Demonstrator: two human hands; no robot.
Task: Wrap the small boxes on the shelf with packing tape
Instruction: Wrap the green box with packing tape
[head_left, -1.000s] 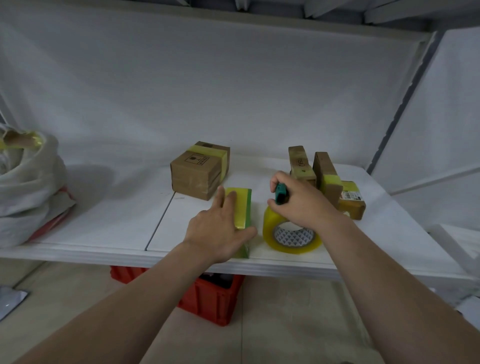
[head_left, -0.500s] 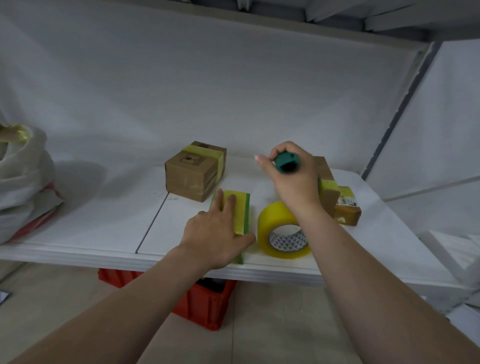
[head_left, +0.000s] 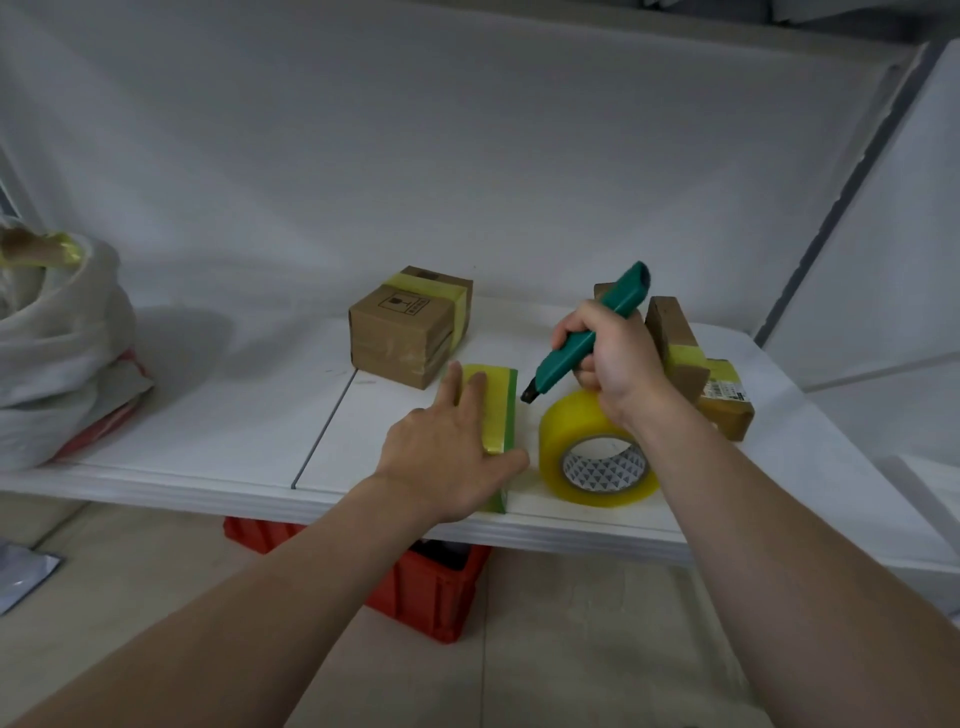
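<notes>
The left hand (head_left: 447, 457) presses straight fingers (head_left: 470, 395) on the taped green box (head_left: 504, 415) on the shelf (head_left: 234, 415). The right hand (head_left: 615, 364) clamps a green cutter (head_left: 582, 338), its blade just right of those fingers, above the tape roll (head_left: 566, 441). Probably only the cut remains; the brown boxes (head_left: 410, 332) beyond already wear tape.

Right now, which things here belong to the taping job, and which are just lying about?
Job: green box under left hand, tape roll, green cutter in right hand, taped cardboard box, brown boxes at right.
Lying about: white bag, red crate below the shelf.
</notes>
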